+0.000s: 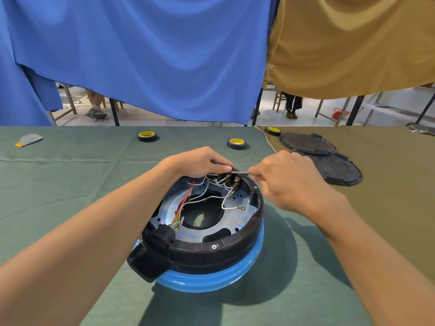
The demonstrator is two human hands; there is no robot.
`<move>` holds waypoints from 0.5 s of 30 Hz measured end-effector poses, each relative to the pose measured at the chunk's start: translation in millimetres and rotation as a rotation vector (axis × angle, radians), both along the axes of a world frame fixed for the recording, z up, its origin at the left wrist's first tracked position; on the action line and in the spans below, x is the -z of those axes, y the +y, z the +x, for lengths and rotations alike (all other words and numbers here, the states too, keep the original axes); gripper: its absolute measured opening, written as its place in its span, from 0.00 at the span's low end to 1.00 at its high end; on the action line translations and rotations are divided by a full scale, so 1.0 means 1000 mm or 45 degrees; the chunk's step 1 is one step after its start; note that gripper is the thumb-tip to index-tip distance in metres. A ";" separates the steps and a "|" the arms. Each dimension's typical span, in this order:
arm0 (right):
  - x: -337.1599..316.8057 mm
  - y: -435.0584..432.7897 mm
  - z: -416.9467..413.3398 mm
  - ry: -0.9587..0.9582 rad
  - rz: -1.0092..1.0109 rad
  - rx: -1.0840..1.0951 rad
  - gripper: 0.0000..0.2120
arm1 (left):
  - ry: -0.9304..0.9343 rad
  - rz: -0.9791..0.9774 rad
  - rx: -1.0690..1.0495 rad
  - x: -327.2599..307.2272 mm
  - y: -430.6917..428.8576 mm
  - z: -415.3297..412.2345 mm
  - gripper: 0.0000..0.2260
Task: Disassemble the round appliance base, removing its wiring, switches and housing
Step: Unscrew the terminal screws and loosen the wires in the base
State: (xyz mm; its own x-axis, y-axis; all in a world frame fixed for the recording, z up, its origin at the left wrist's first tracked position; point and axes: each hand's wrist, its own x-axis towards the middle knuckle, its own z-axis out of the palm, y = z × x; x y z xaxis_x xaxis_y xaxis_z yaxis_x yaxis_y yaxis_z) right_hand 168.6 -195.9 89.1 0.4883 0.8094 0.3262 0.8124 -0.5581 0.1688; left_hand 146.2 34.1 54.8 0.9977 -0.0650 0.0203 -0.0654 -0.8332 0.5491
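The round appliance base [211, 252] lies upside down on the green cloth, a black ring over a blue body, with a metal plate inside. White and red wires [188, 201] run across the plate to a black switch block [229, 178] at the far rim. My left hand [200, 163] grips the far rim at the switch block. My right hand [287, 182] pinches a thin metal tool shaft [240, 172] whose tip meets the switch block. A black plug socket [160, 238] sits at the near left rim.
Two black round cover plates [329, 168] lie on the brown cloth at the right. Three rolls of tape with yellow cores [147, 136] stand along the far side. A grey scrap [28, 140] lies far left. Blue and tan curtains hang behind.
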 end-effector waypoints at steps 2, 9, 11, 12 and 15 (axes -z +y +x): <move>-0.006 0.001 0.001 0.014 -0.041 -0.024 0.09 | -0.005 -0.011 0.004 0.000 0.000 0.000 0.11; -0.006 -0.003 0.001 0.062 -0.071 -0.022 0.12 | -0.011 -0.015 0.041 0.000 0.001 0.000 0.11; -0.006 0.000 0.000 0.032 -0.094 0.008 0.11 | 0.023 0.006 0.025 -0.001 0.001 0.000 0.11; -0.009 0.002 0.001 0.033 -0.109 0.023 0.11 | 0.043 0.011 0.021 -0.002 0.001 0.001 0.12; -0.023 0.009 0.006 0.145 -0.142 0.030 0.10 | 0.079 0.012 0.020 -0.004 0.001 0.001 0.12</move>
